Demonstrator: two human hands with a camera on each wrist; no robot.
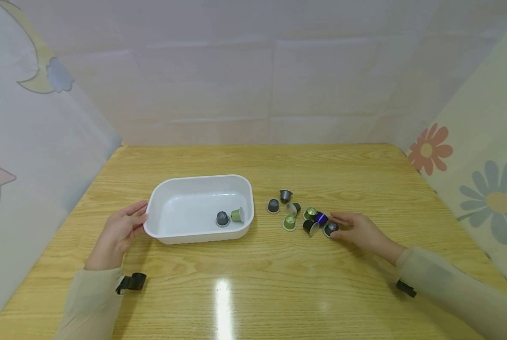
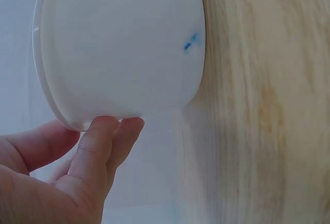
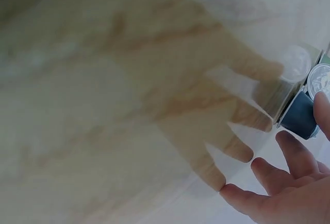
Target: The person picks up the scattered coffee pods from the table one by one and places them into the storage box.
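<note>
My left hand (image 1: 124, 225) grips the left end of a white plastic tray (image 1: 168, 234), thumb and fingers at its rim. In the left wrist view the tray (image 2: 124, 49) shows its outer wall with a small blue mark. Inside the tray are a grey coffee capsule (image 1: 222, 218) and a green capsule (image 1: 237, 215). My right hand (image 1: 357, 230) is at a dark coffee capsule (image 1: 331, 229) standing rim down on the table, thumb and forefinger on either side. In the right wrist view that capsule (image 3: 299, 116) is partly behind the thumb; the other fingers are spread.
Several capsules lie in a loose group right of the tray: a purple one (image 1: 321, 217), a black one (image 1: 310, 227), a green one (image 1: 289, 223) and a grey one (image 1: 285, 196) among them. The wooden table (image 1: 185, 288) meets cloth-covered walls behind and at both sides.
</note>
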